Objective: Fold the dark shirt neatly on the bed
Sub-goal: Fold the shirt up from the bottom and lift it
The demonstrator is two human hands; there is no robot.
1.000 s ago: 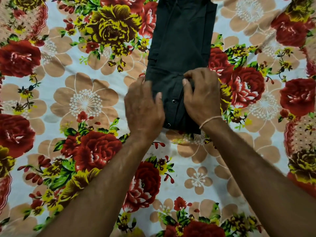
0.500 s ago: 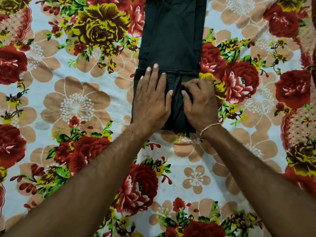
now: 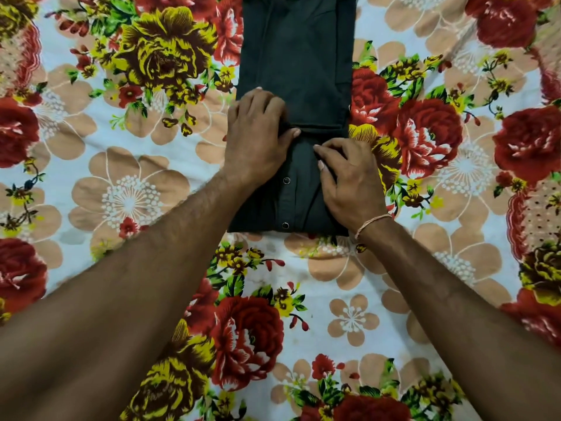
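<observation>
I can read no label or writing anywhere on the cloth. From the left: the floral bedsheet [image 3: 127,192] spreads out under everything, then my left hand [image 3: 258,141] lies on the left edge of the dark shirt [image 3: 297,71], fingers curled at the crosswise fold line, thumb pressed onto the cloth; whether that grip pinches fabric I cannot tell. The shirt runs as a narrow folded strip up the middle of the bed, its near end doubled over with two snap buttons [image 3: 286,180] showing. My right hand [image 3: 349,177] (thread band at the wrist) rests on the doubled part, fingers bent, fingertips pressing the fold. Half a second ago the left fingers lay flat and straight; now they are bunched.
</observation>
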